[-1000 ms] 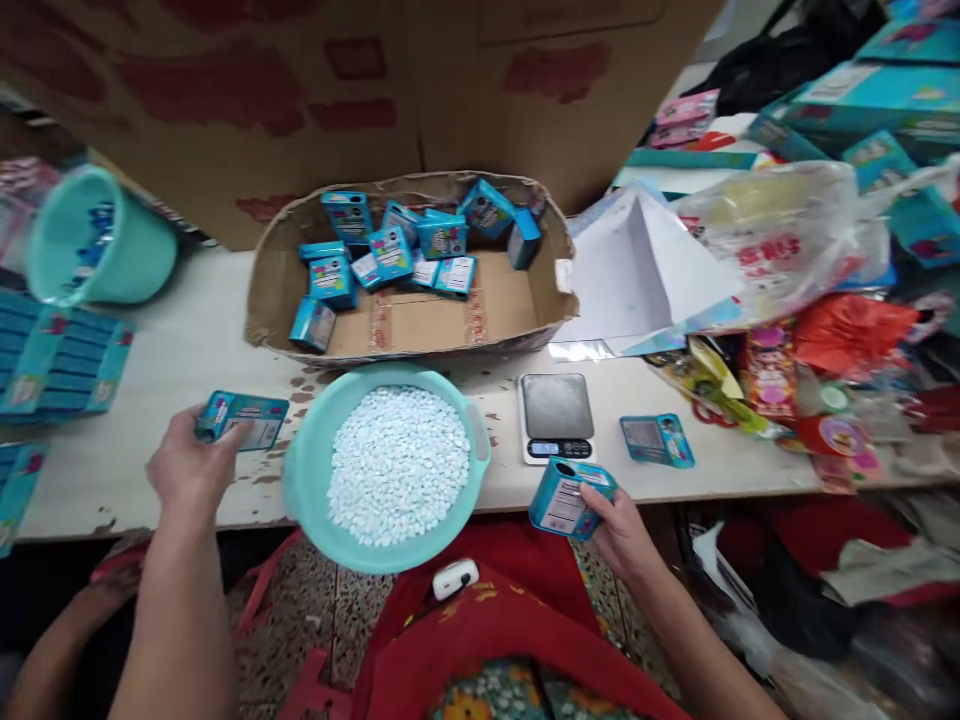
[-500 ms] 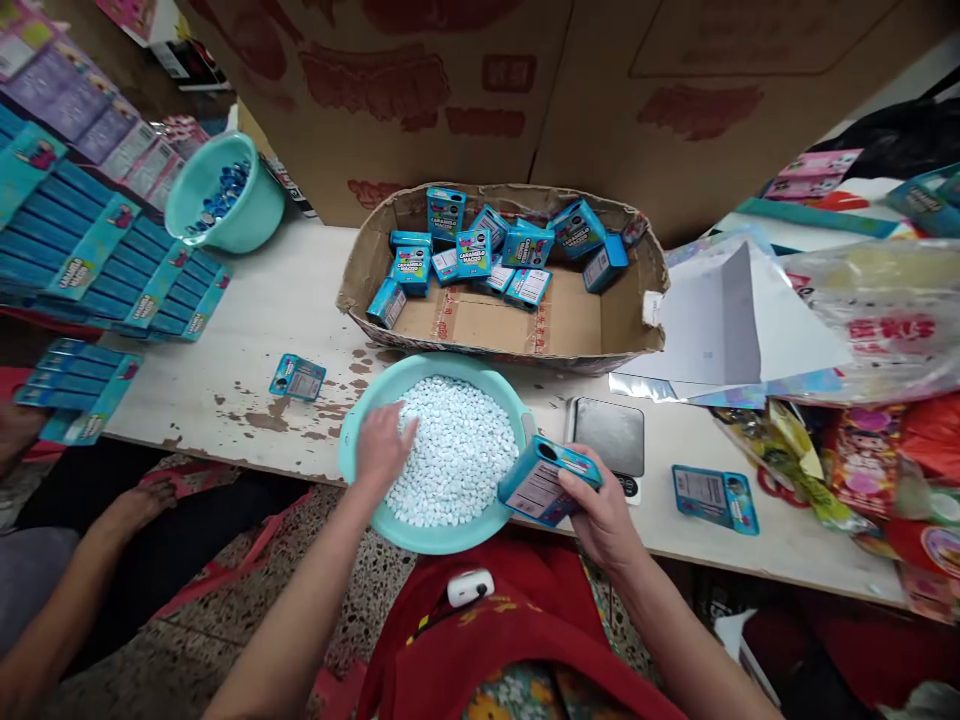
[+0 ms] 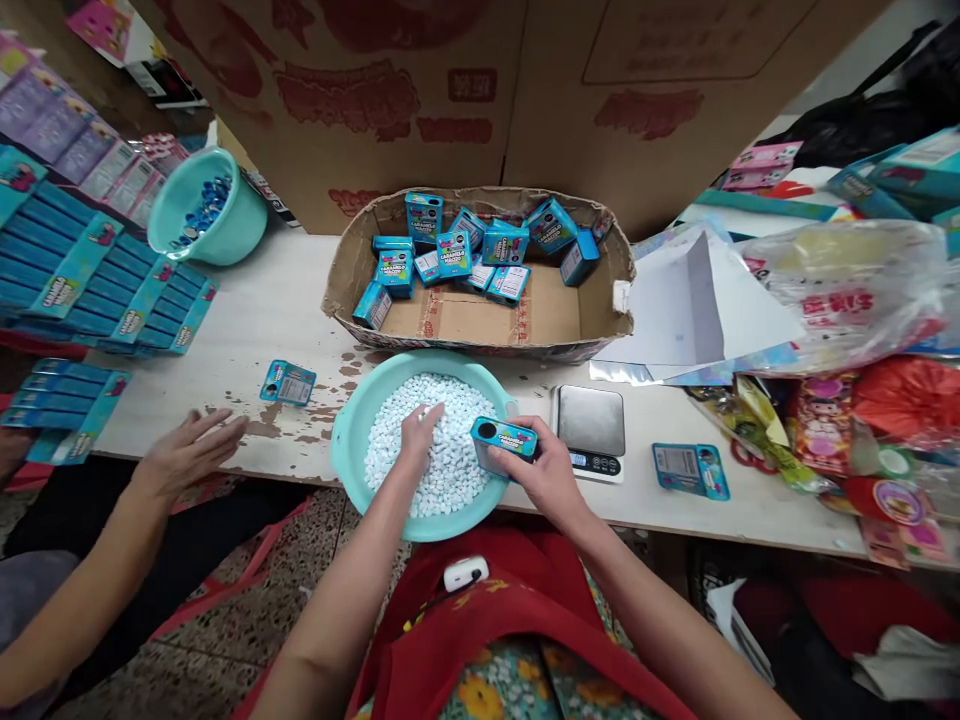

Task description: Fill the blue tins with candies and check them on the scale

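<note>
White sweets [image 3: 450,490] lay around the fingertips of the left hand [image 3: 416,440], which was drawn in narrow; whether it gripped any could not be told. Just to its right, over the rim of the basin [image 3: 349,440], the right hand [image 3: 551,475] held a blue box [image 3: 504,436], dark oval uppermost. Scooping sweets for the box seemed the step in hand; the next move called for closed fingers, a steady box and a careful aim at the oval. Right of the right hand sat a scale [image 3: 591,420]; beyond both hands, a carton [image 3: 480,322].
</note>
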Action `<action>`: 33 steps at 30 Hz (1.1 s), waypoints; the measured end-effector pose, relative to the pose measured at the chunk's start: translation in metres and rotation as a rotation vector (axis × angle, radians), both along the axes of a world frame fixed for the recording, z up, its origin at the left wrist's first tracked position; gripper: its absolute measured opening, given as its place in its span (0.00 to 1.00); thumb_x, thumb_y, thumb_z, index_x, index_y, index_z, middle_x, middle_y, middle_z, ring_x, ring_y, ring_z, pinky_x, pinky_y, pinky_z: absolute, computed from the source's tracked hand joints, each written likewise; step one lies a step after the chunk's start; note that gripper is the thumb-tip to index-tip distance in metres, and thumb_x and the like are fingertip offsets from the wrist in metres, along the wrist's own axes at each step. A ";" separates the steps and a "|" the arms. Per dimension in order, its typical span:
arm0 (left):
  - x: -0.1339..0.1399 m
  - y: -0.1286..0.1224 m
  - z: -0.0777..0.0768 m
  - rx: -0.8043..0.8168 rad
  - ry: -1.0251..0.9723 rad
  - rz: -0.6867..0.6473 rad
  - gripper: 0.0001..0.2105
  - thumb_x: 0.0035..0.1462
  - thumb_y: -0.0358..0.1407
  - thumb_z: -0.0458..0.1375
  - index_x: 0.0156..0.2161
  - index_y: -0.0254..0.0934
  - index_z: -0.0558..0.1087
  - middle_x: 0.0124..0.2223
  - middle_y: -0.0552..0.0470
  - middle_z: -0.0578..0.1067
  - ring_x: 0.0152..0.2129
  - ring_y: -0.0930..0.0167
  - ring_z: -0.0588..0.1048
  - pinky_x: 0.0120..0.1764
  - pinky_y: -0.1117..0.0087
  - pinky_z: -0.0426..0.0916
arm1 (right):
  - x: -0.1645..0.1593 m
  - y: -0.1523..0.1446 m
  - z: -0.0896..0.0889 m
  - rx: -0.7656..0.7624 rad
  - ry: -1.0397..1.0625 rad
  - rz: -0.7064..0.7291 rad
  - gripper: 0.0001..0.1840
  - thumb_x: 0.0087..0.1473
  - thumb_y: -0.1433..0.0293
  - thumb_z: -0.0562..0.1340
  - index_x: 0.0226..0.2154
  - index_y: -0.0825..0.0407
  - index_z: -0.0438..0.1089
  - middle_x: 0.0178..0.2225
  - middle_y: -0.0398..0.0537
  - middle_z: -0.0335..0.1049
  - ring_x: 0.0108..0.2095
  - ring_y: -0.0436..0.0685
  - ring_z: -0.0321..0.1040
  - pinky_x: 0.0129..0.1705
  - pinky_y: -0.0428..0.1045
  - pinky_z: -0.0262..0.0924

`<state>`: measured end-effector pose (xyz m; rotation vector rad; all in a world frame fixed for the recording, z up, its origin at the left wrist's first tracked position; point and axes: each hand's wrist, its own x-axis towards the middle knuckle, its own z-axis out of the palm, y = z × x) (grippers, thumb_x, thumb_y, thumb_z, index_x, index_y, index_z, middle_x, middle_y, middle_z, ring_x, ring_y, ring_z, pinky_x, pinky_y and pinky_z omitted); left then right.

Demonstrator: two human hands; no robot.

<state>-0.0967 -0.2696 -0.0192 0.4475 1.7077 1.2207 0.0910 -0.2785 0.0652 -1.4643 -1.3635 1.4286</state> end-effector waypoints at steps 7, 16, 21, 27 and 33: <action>0.006 -0.010 0.075 0.280 -0.372 -0.013 0.12 0.47 0.42 0.61 0.32 0.37 0.66 0.29 0.54 0.70 0.22 0.74 0.70 0.25 0.73 0.63 | -0.023 -0.007 -0.002 0.379 -0.335 0.191 0.13 0.48 0.66 0.65 0.39 0.50 0.67 0.37 0.50 0.70 0.40 0.61 0.67 0.42 0.53 0.61; 0.015 -0.002 0.098 0.346 -0.268 0.149 0.12 0.48 0.43 0.61 0.31 0.36 0.66 0.30 0.54 0.72 0.22 0.73 0.73 0.27 0.71 0.68 | -0.047 -0.006 0.002 0.446 -0.422 0.274 0.16 0.46 0.67 0.67 0.40 0.49 0.70 0.39 0.50 0.72 0.42 0.62 0.67 0.44 0.55 0.60; 0.014 0.004 0.106 0.373 -0.272 0.155 0.12 0.49 0.42 0.61 0.28 0.35 0.66 0.24 0.56 0.70 0.21 0.72 0.74 0.28 0.70 0.68 | -0.044 0.000 0.011 0.459 -0.374 0.253 0.17 0.46 0.65 0.68 0.41 0.47 0.71 0.38 0.49 0.72 0.42 0.61 0.68 0.44 0.55 0.60; 0.015 0.007 0.111 0.366 -0.264 0.176 0.12 0.48 0.41 0.62 0.28 0.36 0.65 0.24 0.56 0.70 0.21 0.73 0.73 0.29 0.71 0.68 | -0.039 0.006 0.014 0.458 -0.327 0.210 0.18 0.44 0.64 0.69 0.41 0.48 0.71 0.37 0.48 0.72 0.41 0.60 0.68 0.42 0.53 0.60; 0.017 0.010 0.114 0.336 -0.279 0.156 0.13 0.48 0.42 0.61 0.27 0.35 0.66 0.23 0.56 0.69 0.21 0.73 0.72 0.27 0.71 0.68 | -0.038 0.007 0.012 0.440 -0.321 0.228 0.18 0.44 0.65 0.70 0.40 0.48 0.72 0.37 0.48 0.72 0.40 0.60 0.68 0.42 0.53 0.61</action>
